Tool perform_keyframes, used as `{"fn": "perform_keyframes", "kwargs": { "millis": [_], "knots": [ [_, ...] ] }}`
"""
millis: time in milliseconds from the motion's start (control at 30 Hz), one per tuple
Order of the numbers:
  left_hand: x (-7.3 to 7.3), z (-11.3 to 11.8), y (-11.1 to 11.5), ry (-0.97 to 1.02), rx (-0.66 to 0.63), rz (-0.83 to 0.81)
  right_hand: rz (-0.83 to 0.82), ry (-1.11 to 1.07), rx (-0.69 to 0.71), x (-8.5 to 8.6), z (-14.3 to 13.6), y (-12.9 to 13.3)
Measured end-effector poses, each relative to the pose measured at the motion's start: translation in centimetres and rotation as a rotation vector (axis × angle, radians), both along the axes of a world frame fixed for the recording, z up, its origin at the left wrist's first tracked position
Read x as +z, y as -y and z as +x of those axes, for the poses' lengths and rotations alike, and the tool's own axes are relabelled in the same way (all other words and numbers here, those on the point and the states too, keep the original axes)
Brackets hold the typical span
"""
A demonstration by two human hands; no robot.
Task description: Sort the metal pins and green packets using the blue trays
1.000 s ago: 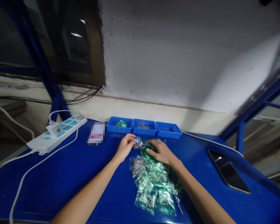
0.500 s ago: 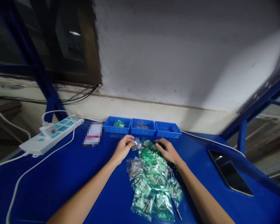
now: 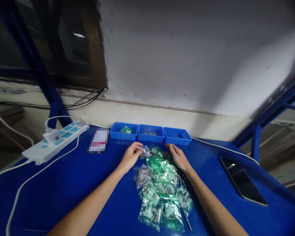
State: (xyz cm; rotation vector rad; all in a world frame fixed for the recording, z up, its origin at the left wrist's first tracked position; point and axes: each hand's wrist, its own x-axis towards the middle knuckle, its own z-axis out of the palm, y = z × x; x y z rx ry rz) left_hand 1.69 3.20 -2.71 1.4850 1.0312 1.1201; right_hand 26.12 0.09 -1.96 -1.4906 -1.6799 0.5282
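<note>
My left hand [image 3: 132, 155] pinches the edge of a small clear plastic bag [image 3: 145, 152] at the far left of a pile. Green-tinted bags [image 3: 166, 178] with white pieces and metal screws inside make up most of that pile. Another clear bag [image 3: 142, 176] of brownish screws lies at its left side. Over the pile's far right edge, my right hand [image 3: 179, 156] has its thumb and fingers drawn together; what they hold is too small to name. Dark thin rods or screws lie loose beneath it, partly hidden by the hand and forearm.
Three blue bins stand at the back: the left bin [image 3: 118, 135] has green bags, the middle bin [image 3: 147, 138] clear bags, and the right bin [image 3: 178, 141] shows only its blue inside. A power strip [image 3: 43, 151] with cables lies left, a phone [image 3: 243, 182] right.
My right hand's fingers have moved slightly away from me and drawn together near the pile's far edge. My left hand still pinches the clear bag, almost unmoved.
</note>
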Motion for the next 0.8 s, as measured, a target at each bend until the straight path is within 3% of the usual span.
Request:
{"fn": "perform_keyframes", "kwargs": {
  "millis": [200, 367, 600, 733, 800],
  "knots": [
    [0.2, 0.2, 0.2, 0.007, -0.009, 0.026, -0.057, 0.001, 0.145, 0.2, -0.5, 0.5],
    [0.4, 0.1, 0.7, 0.077, 0.115, 0.088, -0.046, -0.058, 0.210, 0.4, -1.2, 1.1],
    [0.4, -0.1, 1.0, 0.158, 0.168, 0.128, -0.020, 0.021, 0.159, 0.7, -1.7, 0.9],
    [0.9, 0.2, 1.4, 0.182, 0.148, 0.101, 0.128, 0.212, 0.111, 1.9, -3.2, 0.7],
    [1.3, 0.4, 1.7, 0.207, 0.105, 0.074, 0.124, 0.229, 0.114, 2.6, -4.3, 0.6]
  ]
}}
